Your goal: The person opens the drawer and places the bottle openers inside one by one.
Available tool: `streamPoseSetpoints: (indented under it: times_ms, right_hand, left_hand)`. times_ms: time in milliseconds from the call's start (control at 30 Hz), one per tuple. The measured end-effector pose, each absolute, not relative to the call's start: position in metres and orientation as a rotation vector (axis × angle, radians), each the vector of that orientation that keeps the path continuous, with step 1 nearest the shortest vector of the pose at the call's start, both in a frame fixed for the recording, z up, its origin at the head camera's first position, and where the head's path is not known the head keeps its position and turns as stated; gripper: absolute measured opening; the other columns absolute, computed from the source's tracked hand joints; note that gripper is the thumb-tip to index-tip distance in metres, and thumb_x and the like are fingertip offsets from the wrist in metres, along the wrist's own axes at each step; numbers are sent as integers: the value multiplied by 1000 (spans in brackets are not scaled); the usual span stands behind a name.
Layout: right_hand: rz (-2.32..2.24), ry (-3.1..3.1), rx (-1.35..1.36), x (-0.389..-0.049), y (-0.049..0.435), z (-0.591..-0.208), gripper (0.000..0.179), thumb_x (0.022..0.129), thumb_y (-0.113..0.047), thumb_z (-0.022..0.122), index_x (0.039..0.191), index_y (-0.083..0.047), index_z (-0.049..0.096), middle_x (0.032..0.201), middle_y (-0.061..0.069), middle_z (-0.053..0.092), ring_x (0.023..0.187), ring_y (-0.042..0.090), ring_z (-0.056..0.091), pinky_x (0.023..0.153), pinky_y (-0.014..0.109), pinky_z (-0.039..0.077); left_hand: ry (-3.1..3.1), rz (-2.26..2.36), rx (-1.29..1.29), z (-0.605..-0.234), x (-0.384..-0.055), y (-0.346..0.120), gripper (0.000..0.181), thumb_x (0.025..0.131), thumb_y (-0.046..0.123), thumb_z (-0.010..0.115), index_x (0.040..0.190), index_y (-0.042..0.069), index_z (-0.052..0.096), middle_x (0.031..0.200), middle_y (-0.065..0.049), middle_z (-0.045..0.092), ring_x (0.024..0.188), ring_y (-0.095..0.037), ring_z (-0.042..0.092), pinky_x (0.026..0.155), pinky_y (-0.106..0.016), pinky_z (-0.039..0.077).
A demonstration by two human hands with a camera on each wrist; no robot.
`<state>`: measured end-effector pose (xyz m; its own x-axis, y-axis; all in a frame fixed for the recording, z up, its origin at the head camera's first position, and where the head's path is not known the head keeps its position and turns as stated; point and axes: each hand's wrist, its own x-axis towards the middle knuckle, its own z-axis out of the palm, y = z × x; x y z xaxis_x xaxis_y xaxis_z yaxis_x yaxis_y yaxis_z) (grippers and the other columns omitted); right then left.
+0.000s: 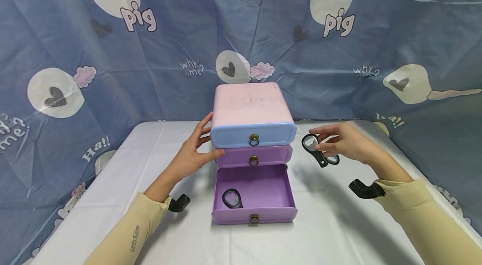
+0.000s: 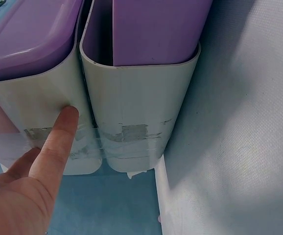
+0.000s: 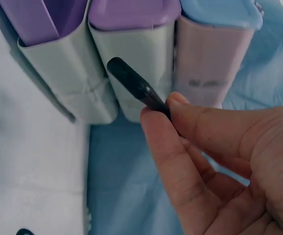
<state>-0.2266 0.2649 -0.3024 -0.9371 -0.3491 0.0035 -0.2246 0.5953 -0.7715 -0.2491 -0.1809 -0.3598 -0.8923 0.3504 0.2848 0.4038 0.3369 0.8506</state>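
Observation:
A small chest (image 1: 251, 104) of three stacked drawers stands on the table, pink on top. Its bottom purple drawer (image 1: 256, 215) is pulled out, with a black-rimmed magnifying glass (image 1: 232, 198) lying at the front left inside. My left hand (image 1: 191, 157) rests against the chest's left side, fingers extended; one digit touches the pale middle casing (image 2: 48, 100) in the left wrist view. To the right of the chest, my right hand (image 1: 346, 141) pinches a black folding magnifying glass (image 1: 311, 143) with two lenses, held above the table. The right wrist view shows it edge-on.
The blue top drawer (image 1: 233, 136) and purple middle drawer (image 1: 235, 157) are closed, each with a ring pull. White cloth (image 1: 180, 235) covers the table. A blue printed curtain (image 1: 169, 39) hangs behind the chest and along both sides.

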Motion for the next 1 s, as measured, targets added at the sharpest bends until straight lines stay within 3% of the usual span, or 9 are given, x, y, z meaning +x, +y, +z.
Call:
streamPoseSetpoints:
  times_ms: [367, 1000]
  right_hand:
    - [-1190, 2694, -538, -213, 237, -303, 54, 97, -6, 79, 147, 5, 62, 113, 19, 73, 99, 20, 79, 79, 29, 66]
    - [-1115, 2679, -587, -195, 222, -304, 51, 95, -8, 82, 142, 5, 66, 107, 12, 74, 85, 15, 76, 72, 27, 65]
  left_hand:
    - [-2525, -1633, -714, -360, -249, -181, 108, 91, 30, 90, 164, 63, 17, 168, -9, 41, 152, -37, 50, 116, -66, 46]
    - [-2531, -1623, -698, -360, -250, -181, 108, 91, 31, 90, 164, 64, 17, 167, -9, 42, 153, -37, 49, 114, -68, 47]
